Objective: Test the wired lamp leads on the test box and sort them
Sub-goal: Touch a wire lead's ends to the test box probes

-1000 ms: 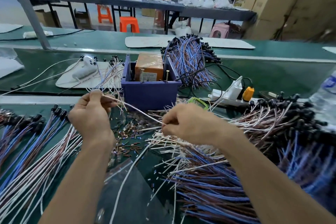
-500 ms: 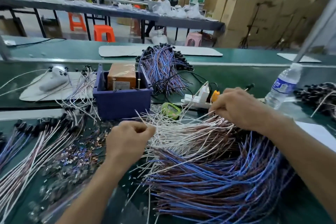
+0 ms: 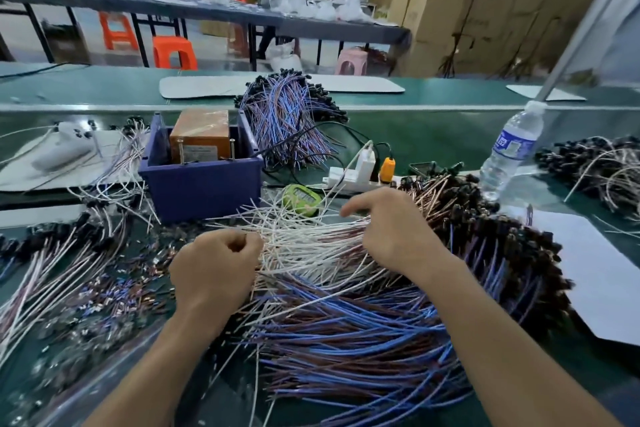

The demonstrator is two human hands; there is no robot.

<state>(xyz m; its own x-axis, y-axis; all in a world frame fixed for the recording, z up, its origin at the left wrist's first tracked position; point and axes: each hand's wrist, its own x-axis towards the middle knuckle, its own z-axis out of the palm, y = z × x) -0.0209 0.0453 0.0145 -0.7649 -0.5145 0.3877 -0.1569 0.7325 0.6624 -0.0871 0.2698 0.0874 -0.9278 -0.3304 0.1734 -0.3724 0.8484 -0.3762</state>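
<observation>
A big heap of wired lamp leads (image 3: 346, 322), blue, brown and white with black holders, lies in front of me. My left hand (image 3: 214, 267) is curled in a fist at the bare ends of the white leads (image 3: 304, 239), seemingly pinching one. My right hand (image 3: 391, 229) sits on top of the heap, fingers curled down into the white and brown leads, index finger pointing left. The test box (image 3: 201, 135), orange-brown with two metal pins, stands in a blue bin (image 3: 201, 184) beyond my left hand. Another bundle of leads (image 3: 52, 270) lies at the left.
Behind the bin lies one more pile of blue leads (image 3: 287, 121). A power strip (image 3: 349, 177), a green round gadget (image 3: 301, 199) and a water bottle (image 3: 509, 149) stand to the right. A white sheet (image 3: 606, 270) and another lead pile (image 3: 602, 166) are at far right.
Both hands left the single white lead held near the bin. My view swung right to the big heap; my right hand came down onto it and my left fist moved to the white ends.
</observation>
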